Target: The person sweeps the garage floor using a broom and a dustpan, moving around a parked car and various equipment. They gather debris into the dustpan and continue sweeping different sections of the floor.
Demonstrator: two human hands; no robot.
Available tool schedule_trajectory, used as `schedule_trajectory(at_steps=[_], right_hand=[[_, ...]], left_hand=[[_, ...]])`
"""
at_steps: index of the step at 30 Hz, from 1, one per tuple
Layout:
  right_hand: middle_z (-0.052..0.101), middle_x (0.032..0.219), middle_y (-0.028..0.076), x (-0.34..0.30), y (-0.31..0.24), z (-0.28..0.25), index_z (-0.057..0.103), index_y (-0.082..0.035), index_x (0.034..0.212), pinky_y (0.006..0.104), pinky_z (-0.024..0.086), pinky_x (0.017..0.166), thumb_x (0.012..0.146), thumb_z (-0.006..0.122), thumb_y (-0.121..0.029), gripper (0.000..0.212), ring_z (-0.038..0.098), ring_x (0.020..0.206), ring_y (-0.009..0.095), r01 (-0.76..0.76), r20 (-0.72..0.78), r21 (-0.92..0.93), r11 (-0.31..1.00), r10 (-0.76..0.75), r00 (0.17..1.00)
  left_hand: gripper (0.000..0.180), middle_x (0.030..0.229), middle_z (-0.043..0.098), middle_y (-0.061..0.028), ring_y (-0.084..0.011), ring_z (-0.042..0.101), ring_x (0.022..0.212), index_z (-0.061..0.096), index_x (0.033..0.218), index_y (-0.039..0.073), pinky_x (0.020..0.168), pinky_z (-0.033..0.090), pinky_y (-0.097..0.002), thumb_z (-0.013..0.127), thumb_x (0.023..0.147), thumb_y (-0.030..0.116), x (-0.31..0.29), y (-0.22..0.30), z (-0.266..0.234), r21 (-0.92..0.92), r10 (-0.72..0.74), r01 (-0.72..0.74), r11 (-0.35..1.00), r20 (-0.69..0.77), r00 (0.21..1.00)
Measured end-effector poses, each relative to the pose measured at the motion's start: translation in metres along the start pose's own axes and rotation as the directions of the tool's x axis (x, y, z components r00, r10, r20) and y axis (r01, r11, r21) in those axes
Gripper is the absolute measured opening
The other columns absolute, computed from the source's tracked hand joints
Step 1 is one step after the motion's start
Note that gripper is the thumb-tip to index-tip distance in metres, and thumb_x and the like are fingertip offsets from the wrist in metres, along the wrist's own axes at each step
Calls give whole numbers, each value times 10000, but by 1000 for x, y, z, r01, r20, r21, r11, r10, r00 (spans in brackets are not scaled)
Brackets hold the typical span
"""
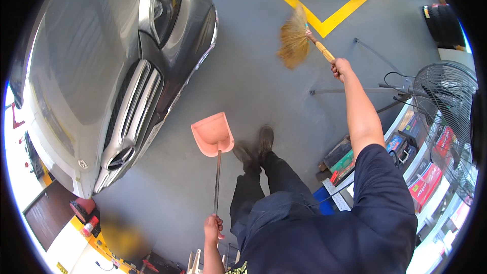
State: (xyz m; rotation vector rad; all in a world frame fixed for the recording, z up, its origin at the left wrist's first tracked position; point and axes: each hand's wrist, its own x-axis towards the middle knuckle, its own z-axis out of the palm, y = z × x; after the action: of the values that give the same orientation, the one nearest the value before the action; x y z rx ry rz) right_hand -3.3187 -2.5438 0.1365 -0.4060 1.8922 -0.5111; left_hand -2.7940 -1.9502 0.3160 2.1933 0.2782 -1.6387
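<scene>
While the right grip (pixel 340 68) reaches far forward, the left grip (pixel 213 228) hangs low

The right, arm (pixel 361 104) nearly straight, grasps the broom (pixel 308 33) by its handle (pixel 324 51), bristles (pixel 292 40) ahead. The left, forearm (pixel 213 260) pointing forward, clasps the rod (pixel 217 182) of the pink dustpan (pixel 213 133) ahead of it.

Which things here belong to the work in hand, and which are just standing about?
In use:
- tan straw broom, yellow handle, in right hand
- pink scoop-shaped dustpan, in left hand

Standing about:
- shiny silver-grey car
- round black wire fan
</scene>
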Motion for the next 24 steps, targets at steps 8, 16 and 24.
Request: schedule_trajectory(at_steps=[8,16,24], right_hand=[[542,765,19,-127,43,-95,425,-151,1352,235,334,410,903,618,-111,490,431,516,86,83,42,264,961,-97,994],[573,743,-13,-306,262,-125,600,-129,946,245,445,498,842,681,-110,133,573,611,99,-793,521,317,520,603,604],[641,801,91,-327,375,-51,656,-93,903,406,504,646,836,637,-118,73,615,694,247,-943,530,-238,232,845,74]], left_hand=[[291,611,460,24,-88,399,531,546,740,77,493,322,-290,549,949,280,48,88,1,520,290,-331,788,160,943],[363,603,469,11,-100,427,555,510,687,68,511,342,-316,541,962,302,61,254,77,553,235,-393,735,336,912],[312,632,478,16,-71,367,472,528,733,111,390,252,-263,509,964,320,40,477,244,631,166,-416,655,417,894]])
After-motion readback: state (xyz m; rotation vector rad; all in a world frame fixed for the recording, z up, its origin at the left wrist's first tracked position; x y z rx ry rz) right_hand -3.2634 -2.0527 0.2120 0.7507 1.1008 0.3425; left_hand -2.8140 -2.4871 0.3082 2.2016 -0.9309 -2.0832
